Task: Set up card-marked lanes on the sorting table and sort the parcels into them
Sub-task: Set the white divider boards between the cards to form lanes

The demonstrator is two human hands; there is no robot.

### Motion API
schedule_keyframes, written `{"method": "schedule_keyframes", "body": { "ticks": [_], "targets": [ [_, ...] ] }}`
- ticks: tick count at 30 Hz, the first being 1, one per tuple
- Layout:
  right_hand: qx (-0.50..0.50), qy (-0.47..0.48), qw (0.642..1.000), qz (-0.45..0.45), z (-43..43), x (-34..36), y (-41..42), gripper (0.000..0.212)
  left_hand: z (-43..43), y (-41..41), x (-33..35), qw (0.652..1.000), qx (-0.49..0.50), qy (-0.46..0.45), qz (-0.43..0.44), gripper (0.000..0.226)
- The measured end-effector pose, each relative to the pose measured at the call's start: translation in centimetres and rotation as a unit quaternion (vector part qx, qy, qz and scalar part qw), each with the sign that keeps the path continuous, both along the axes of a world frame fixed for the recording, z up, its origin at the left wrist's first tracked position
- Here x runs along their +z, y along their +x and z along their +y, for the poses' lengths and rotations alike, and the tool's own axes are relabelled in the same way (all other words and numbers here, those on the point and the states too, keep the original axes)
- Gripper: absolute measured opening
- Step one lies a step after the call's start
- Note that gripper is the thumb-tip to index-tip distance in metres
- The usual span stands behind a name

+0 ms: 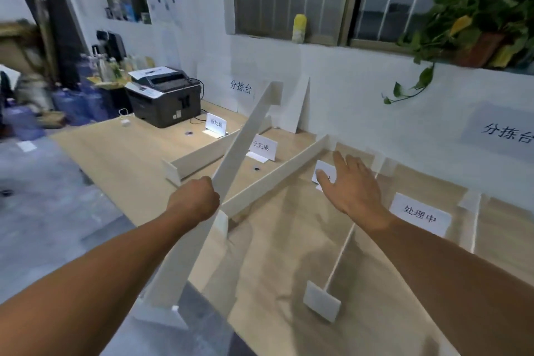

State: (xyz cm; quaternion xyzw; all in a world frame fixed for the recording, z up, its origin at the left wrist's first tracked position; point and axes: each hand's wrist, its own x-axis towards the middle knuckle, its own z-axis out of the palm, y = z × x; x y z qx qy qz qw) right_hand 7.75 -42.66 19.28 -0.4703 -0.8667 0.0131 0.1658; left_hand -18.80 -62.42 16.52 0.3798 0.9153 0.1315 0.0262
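My left hand grips a long white divider board and holds it up, tilted across the wooden sorting table. Two more white dividers stand on the table, one at the left and one in the middle; a thin one stands further right. My right hand hovers with fingers spread over a white card, partly hiding it. Other folded cards with printed characters stand at the back left, in the middle lane and on the right. No parcels show.
A dark printer sits at the table's far left corner. White boards lean on the back wall under paper signs. A potted plant trails from the window sill. Water bottles and clutter stand on the floor at the left.
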Motion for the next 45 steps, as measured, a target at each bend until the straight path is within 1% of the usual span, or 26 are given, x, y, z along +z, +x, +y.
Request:
{"method": "schedule_keyframes", "body": {
  "ticks": [3,6,8,12,17,21,25,30,34,39,42,45],
  "targets": [
    [0.008,0.002,1.0,-0.004,1.1,-0.8,-7.0,0.074,0.2,-7.0,-0.9,1.0,0.01,0.003,-0.007,0.012],
    [0.007,0.0,1.0,-0.011,3.0,-2.0,-14.2,0.074,1.5,-13.8,-2.2,1.0,0.013,-0.007,-0.009,0.007],
    [0.009,-0.007,1.0,-0.018,4.5,-3.0,-19.3,0.074,2.7,-18.5,-3.0,1.0,0.015,-0.01,-0.011,0.008],
    [0.024,-0.03,0.999,-0.002,6.9,-4.3,-29.3,0.074,5.1,-27.5,-3.9,0.999,0.019,-0.022,-0.016,0.007],
    [0.031,-0.039,0.999,-0.012,9.7,-3.5,-41.0,0.074,7.7,-37.8,-3.8,0.999,0.019,-0.041,-0.028,0.005],
    [0.01,-0.039,0.999,-0.021,11.6,-3.9,-49.7,0.076,10.3,-46.9,-4.0,0.998,-0.003,-0.04,-0.039,0.007],
    [-0.019,-0.039,0.999,-0.024,12.5,-5.7,-57.8,0.076,13.4,-56.5,-5.1,0.997,-0.037,-0.037,-0.06,0.013],
    [-0.085,-0.036,0.995,-0.03,12.4,-7.3,-65.8,0.076,16.1,-68.2,-6.2,0.994,-0.089,-0.041,-0.052,0.011],
    [-0.134,-0.037,0.99,-0.032,13.1,-7.4,-70.6,0.074,19.5,-76.4,-6.2,0.992,-0.118,-0.048,-0.025,0.008],
    [-0.184,-0.057,0.98,-0.059,15.6,-8.9,-75.1,0.074,24.9,-83.1,-8.6,0.985,-0.154,-0.066,-0.031,0.006],
    [-0.21,-0.053,0.974,-0.062,18.7,-10.3,-77.7,0.073,28.6,-86.0,-11.3,0.982,-0.167,-0.073,-0.043,0.004],
    [-0.231,-0.069,0.968,-0.071,21.9,-11.7,-80.5,0.071,31.8,-88.5,-14.3,0.979,-0.168,-0.094,-0.059,0.003]
  ]
}}
